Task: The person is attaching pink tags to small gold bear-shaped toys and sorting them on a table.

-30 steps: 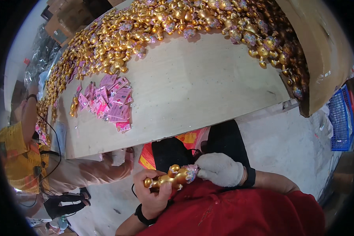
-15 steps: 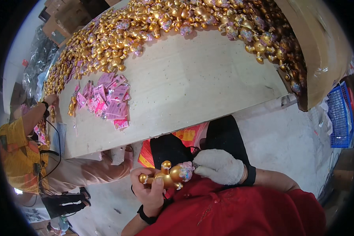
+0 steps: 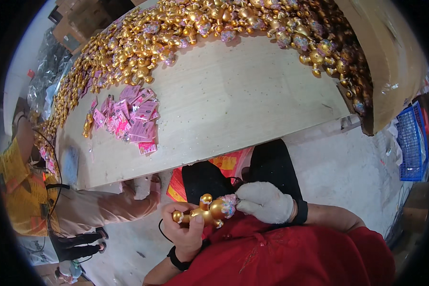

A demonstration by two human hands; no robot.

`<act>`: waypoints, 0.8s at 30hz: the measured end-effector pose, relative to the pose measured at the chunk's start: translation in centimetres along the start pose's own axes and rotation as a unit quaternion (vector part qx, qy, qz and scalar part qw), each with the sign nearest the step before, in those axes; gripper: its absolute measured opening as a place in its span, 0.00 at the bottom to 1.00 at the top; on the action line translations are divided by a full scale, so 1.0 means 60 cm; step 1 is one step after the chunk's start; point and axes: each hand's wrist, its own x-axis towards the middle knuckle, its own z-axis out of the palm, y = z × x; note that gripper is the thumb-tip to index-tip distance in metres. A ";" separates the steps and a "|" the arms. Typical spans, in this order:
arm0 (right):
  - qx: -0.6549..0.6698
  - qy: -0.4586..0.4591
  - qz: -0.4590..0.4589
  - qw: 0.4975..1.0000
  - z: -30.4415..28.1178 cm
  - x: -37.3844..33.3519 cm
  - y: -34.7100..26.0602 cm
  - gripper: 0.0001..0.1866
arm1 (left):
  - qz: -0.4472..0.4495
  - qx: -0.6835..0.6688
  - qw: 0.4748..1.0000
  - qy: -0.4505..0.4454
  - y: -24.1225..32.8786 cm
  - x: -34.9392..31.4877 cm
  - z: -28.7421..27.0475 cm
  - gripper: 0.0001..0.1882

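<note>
My bare left hand (image 3: pixel 185 234) is closed round a shiny gold figurine (image 3: pixel 216 208) held above my lap. The figurine lies on its side, its rounded limbs poking out between my fingers and its pastel pink-and-blue glittery head end turned to the right. At that end my right hand (image 3: pixel 267 204), in a whitish glove, has its fingers pinched together against the glittery part. Whatever sits between those fingertips is hidden. Past the table edge lies a pile of pink printed cards (image 3: pixel 140 128), with one more gold figurine (image 3: pixel 87 125) beside it.
Heaps of similar gold figurines (image 3: pixel 195 24) line the far side of the pale table (image 3: pixel 224 109). A large cardboard sheet (image 3: pixel 391 71) stands at the right, near a blue plastic basket (image 3: pixel 410 138). Another person (image 3: pixel 26 186) in a yellow top is at the left.
Both my hands keep nearly the same place, with the figurine shifted slightly to the right. At the left, the other person's arm has drawn back from the table.
</note>
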 end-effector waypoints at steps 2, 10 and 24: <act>0.034 -0.009 0.027 0.999 0.000 0.000 -0.002 0.09 | -0.002 -0.018 1.000 -0.002 -0.001 -0.001 -0.002 0.21; 0.178 -0.029 0.164 0.970 0.002 0.000 -0.005 0.08 | 0.085 0.019 0.996 -0.027 -0.019 0.003 -0.004 0.23; 0.236 -0.162 0.261 0.922 -0.018 0.041 -0.010 0.07 | -0.169 -0.109 0.976 -0.078 -0.004 0.041 -0.028 0.14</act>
